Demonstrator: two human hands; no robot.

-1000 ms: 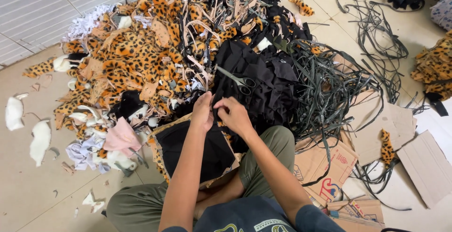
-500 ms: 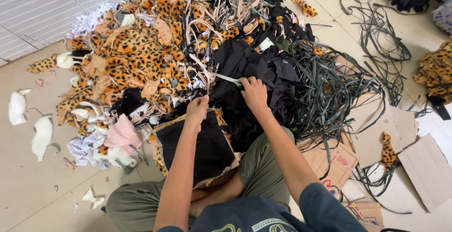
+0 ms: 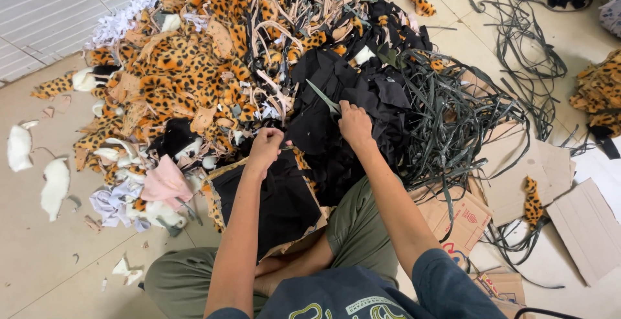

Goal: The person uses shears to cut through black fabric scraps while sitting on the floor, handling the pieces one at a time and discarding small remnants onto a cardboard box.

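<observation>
Left hand closed in a fist on black cloth at the near edge of the black fabric scraps; right hand pinches a pale strip, which runs off toward 11 o'clock, possibly snagged, view unclear; risk: a tug could drag tangled pieces loose; leopard-print offcuts heaped at 10 o'clock; dark straps at 2 o'clock crowd the reach; cardboard at 3 o'clock; pink cloth at 8 o'clock.

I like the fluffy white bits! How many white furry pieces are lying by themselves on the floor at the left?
2: one white furry piece by the left edge, another just below it. More may hide in the scrap pile.
</observation>
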